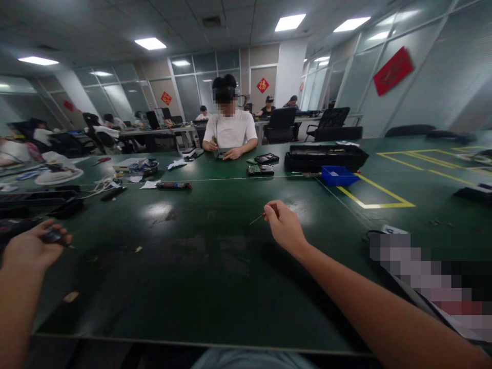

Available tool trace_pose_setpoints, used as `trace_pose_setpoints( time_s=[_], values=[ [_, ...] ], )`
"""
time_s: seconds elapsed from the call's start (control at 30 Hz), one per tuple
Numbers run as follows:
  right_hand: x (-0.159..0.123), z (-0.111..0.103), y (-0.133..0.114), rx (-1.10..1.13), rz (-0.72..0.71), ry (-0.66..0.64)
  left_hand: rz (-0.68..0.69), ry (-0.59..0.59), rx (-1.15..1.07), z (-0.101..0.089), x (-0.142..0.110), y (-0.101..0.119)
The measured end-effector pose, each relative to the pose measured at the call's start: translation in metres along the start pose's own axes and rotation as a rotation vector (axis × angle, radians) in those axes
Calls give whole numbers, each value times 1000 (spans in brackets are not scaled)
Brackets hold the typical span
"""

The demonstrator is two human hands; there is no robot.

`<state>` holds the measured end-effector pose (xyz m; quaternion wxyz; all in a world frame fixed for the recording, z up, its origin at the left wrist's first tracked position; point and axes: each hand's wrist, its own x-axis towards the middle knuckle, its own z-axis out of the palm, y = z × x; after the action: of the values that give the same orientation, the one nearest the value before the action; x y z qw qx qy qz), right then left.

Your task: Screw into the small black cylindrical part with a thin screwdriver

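Fingers: the right hand [283,226] has thumb and fingertips closed narrow on a thin red-handled tool [257,219]; the left hand [27,251] is curled round a dark-handled tool [54,236], its tip poking out past the fingertips.
Where the tools are: both above the green table [161,287], the red-handled one ahead and near the middle, its slim shaft slanting down and leftward; the dark-handled one at the far left of the view, beside a bulky dark object [13,229]. What either tip is shaped like is too small to tell.
Hand spacing: well apart, with no workpiece in either hand.
Grip, right: a light pinch seems right for so slender a shaft; keep the wrist loose and steer from the fingertips, as squeezing hard would likely make the tip wander.
Grip, left: keep the exposed point turned away from the palm and from the other hand.
Farther over: circuit-board unit [260,170], blue tray [337,176], long black tray [325,158], and a dark red-marked tool [172,185] lying flat.
Across: a person in a white shirt [230,130] bends over small work; tips are best kept low and short of that side.
Light: bright reflections lie on the tabletop, so judge the thin tip against a darker patch.
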<state>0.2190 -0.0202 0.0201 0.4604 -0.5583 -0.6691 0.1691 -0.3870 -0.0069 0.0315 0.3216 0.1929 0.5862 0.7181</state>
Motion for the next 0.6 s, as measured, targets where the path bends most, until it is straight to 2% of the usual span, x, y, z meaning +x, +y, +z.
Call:
trace_pose_setpoints(
  time_s=[0.07, 0.23, 0.43, 0.6],
  values=[
    [0, 0, -1, -2, 8, -7, -34, 13, -44, 23, -12, -4],
    [0, -2, -1, -5, 12, -14, -13, -191, -132, 89, -63, -6],
    [0, -2, -1, 3, 2, -1, -59, -590, -151, 165, -140, -4],
    [-1, -3, -3, 7, -4, -3, -214, -852, -201, 216, -199, -17]
  ],
)
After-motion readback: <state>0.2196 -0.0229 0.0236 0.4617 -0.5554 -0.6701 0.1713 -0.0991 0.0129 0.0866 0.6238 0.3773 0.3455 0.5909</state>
